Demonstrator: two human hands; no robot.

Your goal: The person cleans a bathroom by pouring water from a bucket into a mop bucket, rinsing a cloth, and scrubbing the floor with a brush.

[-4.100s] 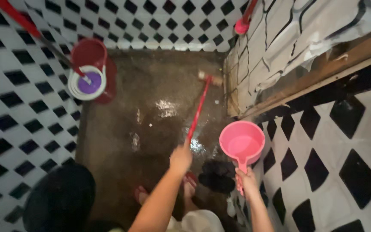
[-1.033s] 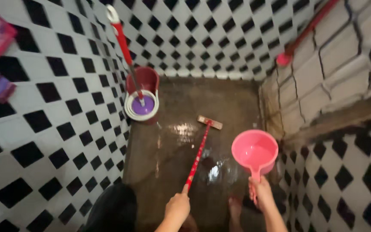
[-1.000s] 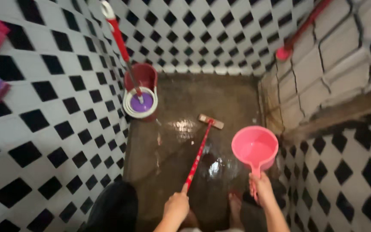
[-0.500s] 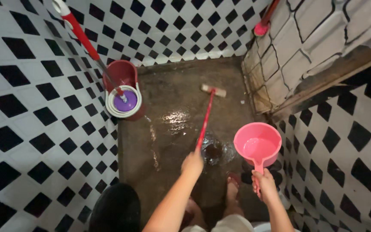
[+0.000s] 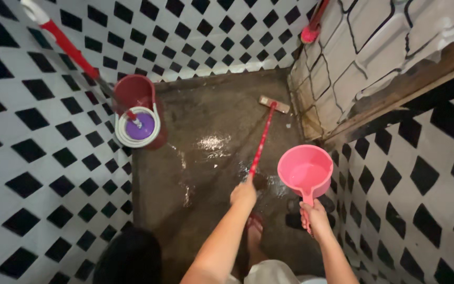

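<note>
Pushed farther toward the tiled ledge (image 5: 342, 68), the red-handled brush (image 5: 263, 138) is gripped by the left hand (image 5: 244, 193); the right hand (image 5: 313, 215) is clenched on a pink dipper (image 5: 305, 172) beside it, water likely spilled if tipped.

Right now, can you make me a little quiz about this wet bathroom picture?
1. True or false: the right hand holds the pink dipper by its handle.
2. What does the left hand grip? A) a red-handled floor brush B) a sponge C) a towel
3. Fill in: the brush head rests on the wet floor near the ____ wall.

Key: 1 true. 2 A, the floor brush. 3 far; the red mop bucket stands to its left.
</note>
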